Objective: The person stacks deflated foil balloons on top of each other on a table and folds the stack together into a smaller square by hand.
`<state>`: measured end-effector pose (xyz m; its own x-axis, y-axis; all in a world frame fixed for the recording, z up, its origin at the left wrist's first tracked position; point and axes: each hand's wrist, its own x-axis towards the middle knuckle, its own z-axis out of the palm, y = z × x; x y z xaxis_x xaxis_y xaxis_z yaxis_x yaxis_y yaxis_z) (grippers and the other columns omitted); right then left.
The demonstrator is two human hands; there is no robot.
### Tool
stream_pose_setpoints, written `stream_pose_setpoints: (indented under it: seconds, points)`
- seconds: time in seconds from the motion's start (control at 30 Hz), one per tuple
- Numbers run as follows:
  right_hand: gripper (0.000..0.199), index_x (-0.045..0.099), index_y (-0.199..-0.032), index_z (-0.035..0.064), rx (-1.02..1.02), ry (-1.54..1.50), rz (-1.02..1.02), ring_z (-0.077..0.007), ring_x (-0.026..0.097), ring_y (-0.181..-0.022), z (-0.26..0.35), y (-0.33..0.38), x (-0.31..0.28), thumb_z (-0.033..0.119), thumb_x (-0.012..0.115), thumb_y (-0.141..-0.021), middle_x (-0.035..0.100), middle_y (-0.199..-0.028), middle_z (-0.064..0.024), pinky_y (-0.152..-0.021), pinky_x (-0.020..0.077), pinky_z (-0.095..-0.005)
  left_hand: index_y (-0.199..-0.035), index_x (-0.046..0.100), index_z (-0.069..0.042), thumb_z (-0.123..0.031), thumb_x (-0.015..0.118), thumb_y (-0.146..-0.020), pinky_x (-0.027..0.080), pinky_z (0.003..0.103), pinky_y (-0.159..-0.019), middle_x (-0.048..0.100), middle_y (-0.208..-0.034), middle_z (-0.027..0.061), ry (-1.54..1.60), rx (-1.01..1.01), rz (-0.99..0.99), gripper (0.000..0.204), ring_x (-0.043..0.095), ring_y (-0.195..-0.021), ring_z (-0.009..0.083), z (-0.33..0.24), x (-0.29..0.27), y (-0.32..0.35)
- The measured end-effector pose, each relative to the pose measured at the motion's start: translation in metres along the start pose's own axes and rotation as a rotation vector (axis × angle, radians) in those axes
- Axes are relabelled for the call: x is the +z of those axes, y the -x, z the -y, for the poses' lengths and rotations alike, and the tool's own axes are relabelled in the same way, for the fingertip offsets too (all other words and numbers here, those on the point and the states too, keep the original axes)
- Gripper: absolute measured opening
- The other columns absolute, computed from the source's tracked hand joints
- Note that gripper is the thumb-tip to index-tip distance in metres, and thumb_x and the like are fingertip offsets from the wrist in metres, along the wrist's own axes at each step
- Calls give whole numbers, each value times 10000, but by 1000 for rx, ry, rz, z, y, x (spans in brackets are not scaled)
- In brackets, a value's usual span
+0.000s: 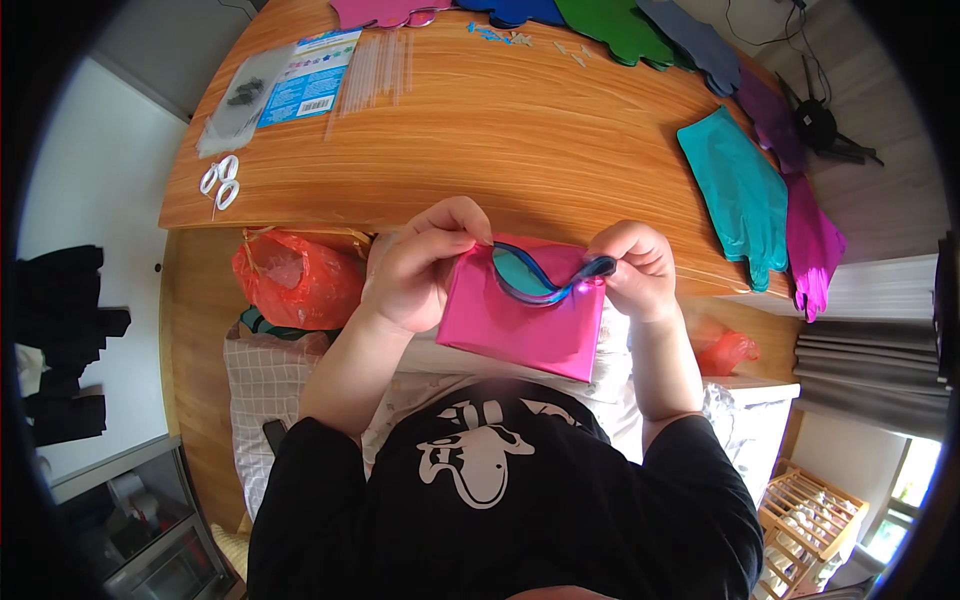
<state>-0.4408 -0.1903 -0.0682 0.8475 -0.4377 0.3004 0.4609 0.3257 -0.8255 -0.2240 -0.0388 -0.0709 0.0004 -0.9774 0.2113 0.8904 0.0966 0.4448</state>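
In front of my chest is a shiny pink pouch-like foil piece (520,335), nearly rectangular. At its upper edge a glossy dark-blue and teal band (540,292) curves down in a loop, with a teal area inside; whether it belongs to the pink piece I cannot tell. My left hand (430,255) pinches the upper left corner, near the band's left end. My right hand (640,268) pinches the band's rolled right end at the upper right corner. Both hands are closed, in front of the table's near edge.
On the wooden table (480,130) lie white ribbon rolls (222,182), a blue printed card (310,85), clear sticks (375,75) and small blue and beige pieces (500,36). Coloured foil shapes (735,185) line the far and right edges. A red plastic bag (300,280) stands at left.
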Motion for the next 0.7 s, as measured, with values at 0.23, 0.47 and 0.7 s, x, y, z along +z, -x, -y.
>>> stream_pose_setpoints:
  seconds: [0.23,0.47,0.7]
  points:
    - [149,681,-929,-19,-17,14,-48,-195,667,-834,3,0,-3,120,732,-949,721,-926,-132,-752,524,-298,-1073,595,15,-129,530,-1048,529,254,-798,677,-983,95,-3,-57,19,160,667,-901,131,-1,3,1]
    - [114,723,-1021,-47,206,161,8,-129,699,-913,34,-5,0,54,704,-973,753,-997,-110,-824,560,-264,-1186,625,27,-270,593,-1052,540,256,-779,708,-985,73,-541,44,-125,327,675,-911,124,0,0,0]
    - [127,721,-1068,-62,313,371,47,-139,702,-952,52,-6,1,-41,692,-946,749,-1018,-104,-875,564,-275,-1227,672,35,-231,643,-1033,545,252,-799,734,-996,50,-854,-345,-203,331,678,-903,101,-32,14,-5]
